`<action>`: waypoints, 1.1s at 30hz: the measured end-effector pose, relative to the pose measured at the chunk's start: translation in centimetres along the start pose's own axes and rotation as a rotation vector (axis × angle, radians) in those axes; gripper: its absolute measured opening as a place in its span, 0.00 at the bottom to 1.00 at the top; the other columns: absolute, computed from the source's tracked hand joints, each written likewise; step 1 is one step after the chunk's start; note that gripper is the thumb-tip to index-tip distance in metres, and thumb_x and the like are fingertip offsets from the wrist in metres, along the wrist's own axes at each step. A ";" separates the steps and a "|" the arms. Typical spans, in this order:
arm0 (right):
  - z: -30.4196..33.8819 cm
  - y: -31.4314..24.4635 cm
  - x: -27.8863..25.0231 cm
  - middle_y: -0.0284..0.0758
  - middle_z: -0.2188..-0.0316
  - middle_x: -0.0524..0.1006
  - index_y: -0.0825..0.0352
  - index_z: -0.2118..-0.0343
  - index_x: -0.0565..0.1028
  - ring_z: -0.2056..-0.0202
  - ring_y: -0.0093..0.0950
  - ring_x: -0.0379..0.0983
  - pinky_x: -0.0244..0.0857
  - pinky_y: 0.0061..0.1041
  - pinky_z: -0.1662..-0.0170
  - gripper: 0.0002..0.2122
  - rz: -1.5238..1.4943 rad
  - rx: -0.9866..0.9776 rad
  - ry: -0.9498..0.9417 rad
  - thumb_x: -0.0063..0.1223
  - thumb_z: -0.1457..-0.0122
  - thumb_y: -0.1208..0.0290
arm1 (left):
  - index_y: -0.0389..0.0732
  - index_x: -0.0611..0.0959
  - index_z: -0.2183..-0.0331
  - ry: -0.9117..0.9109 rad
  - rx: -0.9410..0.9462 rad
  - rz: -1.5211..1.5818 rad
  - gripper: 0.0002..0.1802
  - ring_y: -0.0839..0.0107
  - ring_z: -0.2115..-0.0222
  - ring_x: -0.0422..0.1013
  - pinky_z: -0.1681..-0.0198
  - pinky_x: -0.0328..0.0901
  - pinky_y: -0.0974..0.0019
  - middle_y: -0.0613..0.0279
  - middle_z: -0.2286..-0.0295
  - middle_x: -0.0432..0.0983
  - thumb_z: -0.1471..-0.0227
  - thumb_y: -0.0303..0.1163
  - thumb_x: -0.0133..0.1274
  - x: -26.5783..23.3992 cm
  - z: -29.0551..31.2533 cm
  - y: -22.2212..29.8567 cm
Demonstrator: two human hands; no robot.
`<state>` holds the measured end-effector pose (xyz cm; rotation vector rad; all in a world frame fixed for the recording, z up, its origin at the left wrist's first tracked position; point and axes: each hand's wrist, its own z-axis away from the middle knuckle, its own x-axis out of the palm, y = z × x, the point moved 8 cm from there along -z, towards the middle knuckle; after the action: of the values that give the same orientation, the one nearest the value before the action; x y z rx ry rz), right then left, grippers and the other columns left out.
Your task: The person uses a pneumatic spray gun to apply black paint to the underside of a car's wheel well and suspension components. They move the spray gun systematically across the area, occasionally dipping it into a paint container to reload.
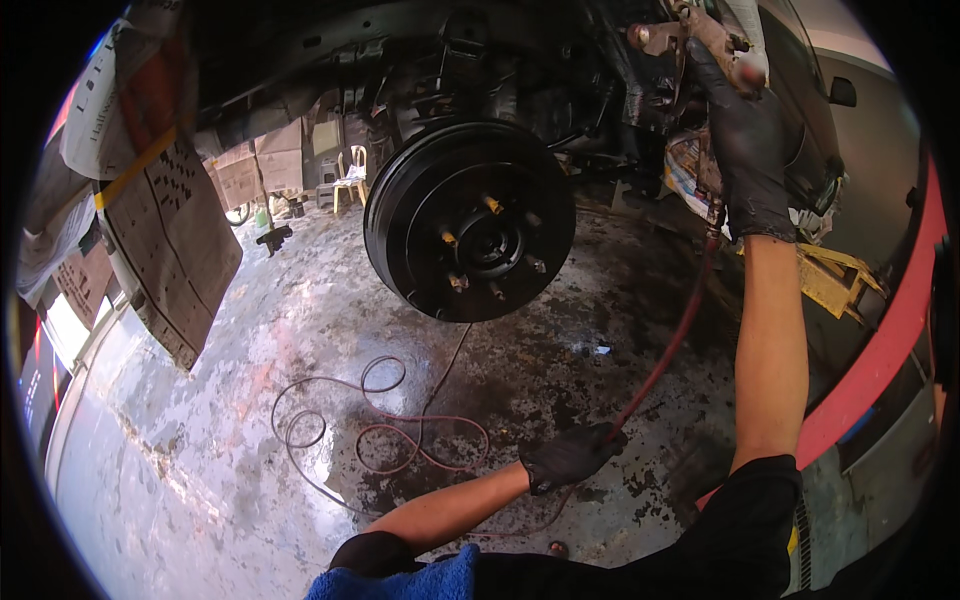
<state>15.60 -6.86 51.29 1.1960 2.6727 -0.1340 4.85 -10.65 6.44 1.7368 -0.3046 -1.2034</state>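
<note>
My right hand (752, 150), in a black glove, is raised at the upper right with its fingers wrapped round the handle of a spray gun (705, 36). From the bottom of that handle a red hose (684, 325) hangs down in a curve. Lower down, my left hand (570, 459), also gloved in black, is closed round the same hose. Left of the gun is a black brake drum (410, 235) with several wheel studs, some of them with yellow on them. Neither hand touches the drum.
The hose's thin coils (385, 425) lie on the worn, stained floor (220, 440). Newspaper sheets (170, 250) hang at the left from the dark car body. A yellow stand (835, 280) and a red beam (880, 340) are at the right. A plastic chair (351, 178) stands far back.
</note>
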 end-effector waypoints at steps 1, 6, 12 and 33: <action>0.4 -0.9 0.0 0.31 0.59 0.82 0.50 0.41 0.73 0.61 0.20 0.77 0.66 0.22 0.48 0.22 0.151 -0.054 0.015 0.47 0.37 0.78 | 0.46 0.77 0.47 -0.001 0.002 -0.006 0.24 0.49 0.57 0.74 0.50 0.65 0.52 0.44 0.58 0.76 0.37 0.49 0.45 0.0 0.1 0.1; 1.4 -0.6 0.6 0.31 0.54 0.81 0.52 0.43 0.76 0.61 0.14 0.76 0.66 0.19 0.51 0.17 0.024 0.307 0.039 0.47 0.33 0.74 | 0.46 0.77 0.48 -0.054 -0.084 0.022 0.24 0.50 0.58 0.74 0.51 0.65 0.52 0.46 0.59 0.76 0.37 0.50 0.44 0.7 0.3 -1.0; 1.3 -4.0 2.0 0.26 0.69 0.80 0.53 0.42 0.75 0.73 0.13 0.67 0.67 0.20 0.59 0.17 -0.199 -0.029 0.096 0.49 0.34 0.72 | 0.44 0.75 0.48 0.057 0.036 -0.029 0.24 0.48 0.56 0.74 0.52 0.67 0.50 0.45 0.57 0.76 0.36 0.49 0.43 0.2 0.8 -2.1; 2.9 -1.6 0.7 0.31 0.64 0.81 0.53 0.44 0.77 0.67 0.18 0.74 0.67 0.21 0.55 0.18 -0.211 0.430 0.145 0.48 0.35 0.75 | 0.41 0.76 0.49 0.049 0.010 -0.085 0.24 0.46 0.52 0.72 0.49 0.65 0.51 0.42 0.54 0.74 0.38 0.47 0.47 -0.5 1.3 -3.4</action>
<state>14.35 -7.89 48.30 1.0549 2.9912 -0.7120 2.51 -9.35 3.94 1.8007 -0.2093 -1.2194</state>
